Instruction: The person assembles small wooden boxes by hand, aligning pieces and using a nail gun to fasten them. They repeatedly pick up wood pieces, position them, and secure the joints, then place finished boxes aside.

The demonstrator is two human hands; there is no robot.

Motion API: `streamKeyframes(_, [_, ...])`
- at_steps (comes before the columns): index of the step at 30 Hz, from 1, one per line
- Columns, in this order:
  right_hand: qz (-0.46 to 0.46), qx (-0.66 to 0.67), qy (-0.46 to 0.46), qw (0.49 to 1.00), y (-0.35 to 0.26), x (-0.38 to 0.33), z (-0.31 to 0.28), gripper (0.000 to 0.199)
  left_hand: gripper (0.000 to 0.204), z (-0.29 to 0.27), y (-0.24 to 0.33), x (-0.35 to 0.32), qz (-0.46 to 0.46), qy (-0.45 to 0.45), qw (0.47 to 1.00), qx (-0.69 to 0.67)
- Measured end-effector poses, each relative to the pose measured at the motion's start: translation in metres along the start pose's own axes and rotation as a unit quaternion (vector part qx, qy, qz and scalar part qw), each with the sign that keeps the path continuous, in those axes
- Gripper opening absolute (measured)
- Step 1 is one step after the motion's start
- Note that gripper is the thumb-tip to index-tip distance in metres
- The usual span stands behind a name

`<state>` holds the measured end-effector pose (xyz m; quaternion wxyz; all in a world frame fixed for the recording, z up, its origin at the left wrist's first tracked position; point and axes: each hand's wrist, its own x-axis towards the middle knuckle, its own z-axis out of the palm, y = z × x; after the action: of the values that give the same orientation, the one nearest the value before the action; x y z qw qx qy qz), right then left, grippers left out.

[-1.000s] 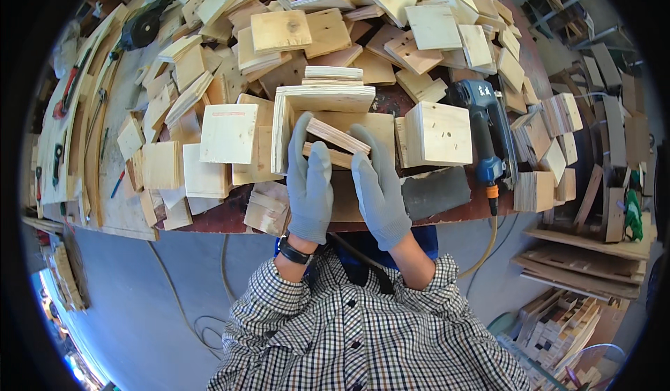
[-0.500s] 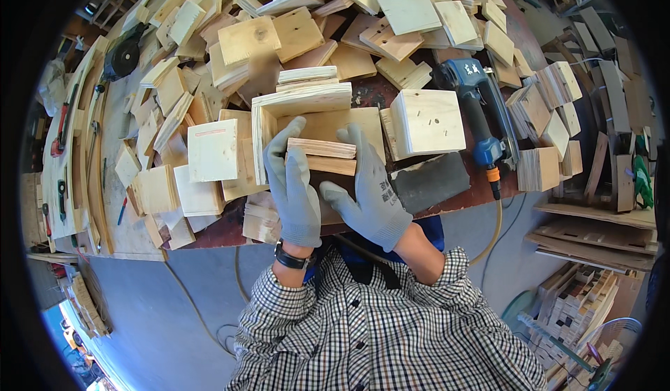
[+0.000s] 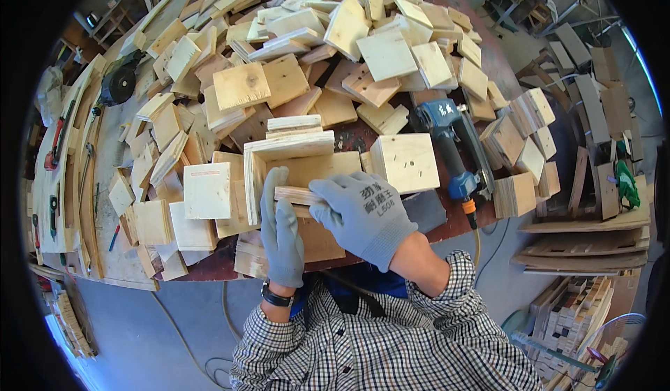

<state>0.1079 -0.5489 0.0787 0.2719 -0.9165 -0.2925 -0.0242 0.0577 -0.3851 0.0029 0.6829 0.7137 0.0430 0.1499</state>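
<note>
2 gloved hands, left hand (image 3: pixel 281 229) & right hand (image 3: pixel 363 213), grip wood strip (image 3: pixel 296 195).

Both gloved hands, left (image 3: pixel 281 234) and right (image 3: pixel 363 213), curl fingers forward, close together.

Reddish-brown round workbench (image 3: pixel 457 227), basically buried. A huge pile of square plywood offcuts (image 3: pixel 314 63) covers the far half and spills down the left side. Near the front edge sits a half-built open plywood box (image 3: pixel 307 164), with a pale square block (image 3: pixel 405 162) just to its right. Right of that lies a blue nail gun (image 3: pixel 453 150), then a few more stacked blocks (image 3: pixel 520 153) by the right edge.
</note>
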Motion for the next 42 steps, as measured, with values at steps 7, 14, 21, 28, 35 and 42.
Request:
streamKeyframes(7, [0.013, -0.029, 0.178, 0.984, 0.029, 0.047, -0.069, 0.033, 0.049, -0.001, 0.014, -0.001, -0.068, 0.005, 0.994, -0.082])
streamKeyframes(14, [0.154, -0.109, -0.079, 0.979, 0.118, 0.155, -0.087, 0.038, 0.046, 0.003, 0.009, 0.000, -0.034, -0.013, 0.998, -0.046])
streamKeyframes(21, [-0.030, -0.253, -0.056, 0.965, 0.041, 0.199, -0.050, 0.049, 0.049, -0.005, -0.003, -0.004, -0.091, -0.022, 0.988, -0.120])
streamKeyframes(28, [-0.197, -0.404, -0.196, 0.871, 0.000, 0.242, -0.007, 0.068, 0.054, -0.001, -0.001, -0.003, -0.083, -0.038, 0.988, -0.122])
streamKeyframes(35, [-0.226, -0.328, 0.049, 0.916, -0.012, 0.218, -0.036, 0.026, 0.061, -0.003, 0.002, -0.006, -0.085, -0.010, 0.986, -0.146])
streamKeyframes(42, [-0.060, -0.153, 0.078, 0.983, -0.032, 0.060, -0.094, 0.034, 0.069, 0.003, -0.001, -0.009, -0.090, -0.006, 0.978, -0.188])
